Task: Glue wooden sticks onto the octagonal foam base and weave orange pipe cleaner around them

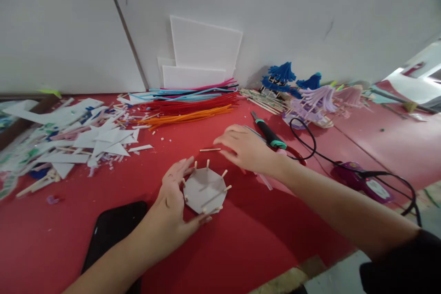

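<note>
My left hand [174,202] is wrapped round the left side of a pale eight-sided board [206,189], its thumb at the near edge. Several short wooden sticks [207,164] stand up round the rim of this board. Beyond it, my right hand [243,147] has its thumb and fingers at the right end of a single short wooden stick [208,149], which points left just above or on the red table. Close to the right wrist is a hot glue gun or soldering-style tool with a black and teal handle [268,133].
White board scraps [106,140] litter the left. Fuzzy coloured pipe cleaners [193,110] lie at the back before leaning white boards [206,46]. Small blue and lilac roofed models [319,101] stand right. A black phone [115,227] and a purple device with a cable [361,181] are nearby.
</note>
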{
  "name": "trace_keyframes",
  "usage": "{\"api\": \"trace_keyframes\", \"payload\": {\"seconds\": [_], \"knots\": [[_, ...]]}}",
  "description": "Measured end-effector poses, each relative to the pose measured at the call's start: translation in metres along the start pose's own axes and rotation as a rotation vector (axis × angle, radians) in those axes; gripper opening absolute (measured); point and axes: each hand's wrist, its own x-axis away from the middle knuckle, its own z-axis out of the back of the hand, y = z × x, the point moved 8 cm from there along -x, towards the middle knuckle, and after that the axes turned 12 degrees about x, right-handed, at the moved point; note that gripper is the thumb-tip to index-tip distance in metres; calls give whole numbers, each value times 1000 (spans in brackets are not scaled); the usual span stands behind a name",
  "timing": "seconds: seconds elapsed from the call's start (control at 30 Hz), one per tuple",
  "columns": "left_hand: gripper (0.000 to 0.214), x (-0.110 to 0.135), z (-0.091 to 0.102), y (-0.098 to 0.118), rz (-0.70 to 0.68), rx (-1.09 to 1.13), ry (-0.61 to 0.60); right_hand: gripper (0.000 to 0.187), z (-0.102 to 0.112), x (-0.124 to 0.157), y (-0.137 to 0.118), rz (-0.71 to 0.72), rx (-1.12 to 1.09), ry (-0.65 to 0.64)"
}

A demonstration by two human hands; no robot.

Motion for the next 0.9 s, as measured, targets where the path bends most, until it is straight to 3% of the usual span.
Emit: {"api": "trace_keyframes", "payload": {"seconds": [0.07,0.17,0.3,0.47,0.6,0.67,0.77,0.83,0.9], "knots": [[84,0,1,-1,13,23,7,18,-18,-21,-4,89,54,-170],[79,1,-1,-3,20,34,-2,16,-30,-50,-10,146,68,-239],[83,4,-3,-5,33,60,-35,21,-34,-87,-19,169,47,-248],[91,4,-3,0,6,21,-43,23,-33,-130,-50,220,-14,-205],[89,3,-3,0,24,-5,-33,27,-9,-148,-56,197,-69,-71],[88,2,-3,0,29,-64,-20,27,13,-142,-38,117,-113,18],[88,3,-2,-1,11,-176,9,31,42,-109,2,33,-112,20],[86,4,-1,-2,-7,-255,35,33,52,-71,26,7,-86,-42],[85,5,1,-4,-9,-336,50,27,47,-26,46,-41,23,-217]]}}
